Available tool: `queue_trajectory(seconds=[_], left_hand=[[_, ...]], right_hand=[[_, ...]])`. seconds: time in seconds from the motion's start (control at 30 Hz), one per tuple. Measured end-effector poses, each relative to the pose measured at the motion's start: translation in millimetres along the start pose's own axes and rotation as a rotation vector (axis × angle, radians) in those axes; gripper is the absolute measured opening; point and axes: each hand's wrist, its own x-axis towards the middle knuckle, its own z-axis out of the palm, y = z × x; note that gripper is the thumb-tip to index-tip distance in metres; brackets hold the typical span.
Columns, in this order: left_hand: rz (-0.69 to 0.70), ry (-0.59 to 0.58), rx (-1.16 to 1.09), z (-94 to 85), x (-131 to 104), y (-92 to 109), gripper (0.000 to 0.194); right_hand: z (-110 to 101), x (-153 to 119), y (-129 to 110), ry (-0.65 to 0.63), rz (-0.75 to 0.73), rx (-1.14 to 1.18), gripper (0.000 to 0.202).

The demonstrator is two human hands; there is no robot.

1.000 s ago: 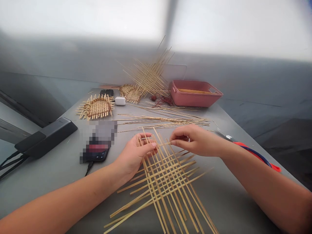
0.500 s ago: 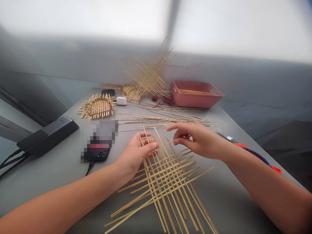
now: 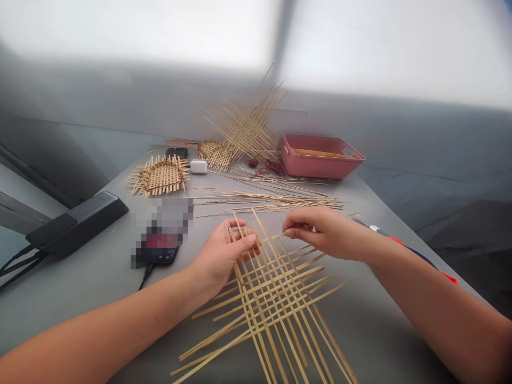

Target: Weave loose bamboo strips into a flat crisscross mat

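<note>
A loosely woven mat of flat bamboo strips (image 3: 276, 292) lies in front of me, its long loose ends fanning out on every side. My left hand (image 3: 224, 250) is closed around the strips at its upper left, thumb above and the other fingers partly behind them. At the far edge a single crosswise bamboo strip (image 3: 274, 237) runs between my hands. My right hand (image 3: 320, 232) pinches its right end between thumb and fingertips, the other fingers curled. Where this strip passes under my left fingers is hidden.
Behind my hands lie loose thin strips (image 3: 272, 199). Farther back are a woven tray (image 3: 162, 176), a white case (image 3: 199, 167), dark red cord (image 3: 270, 166), a pink bin (image 3: 324, 162) and another woven sheet (image 3: 250, 128). At left are a phone (image 3: 166, 255) and a black power strip (image 3: 82, 221).
My right hand's raised fingers have come down and closed on the strip's end. My left hand keeps its hold on the mat, nearly still.
</note>
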Motion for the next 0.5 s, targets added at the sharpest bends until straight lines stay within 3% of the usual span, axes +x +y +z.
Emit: queue_trajectory(seconds=[0.3, 0.5], left_hand=[[-0.02, -0.003, -0.031, 1.2, -1.2, 1.0, 0.046], [-0.119, -0.011, 0.018, -2.7, 2.9, 2.7, 0.038]], right_hand=[[5.7, 2.0, 2.2, -0.013, 0.003, 0.093, 0.023], [10.8, 2.6, 3.2, 0.036, -0.003, 0.085, 0.02]])
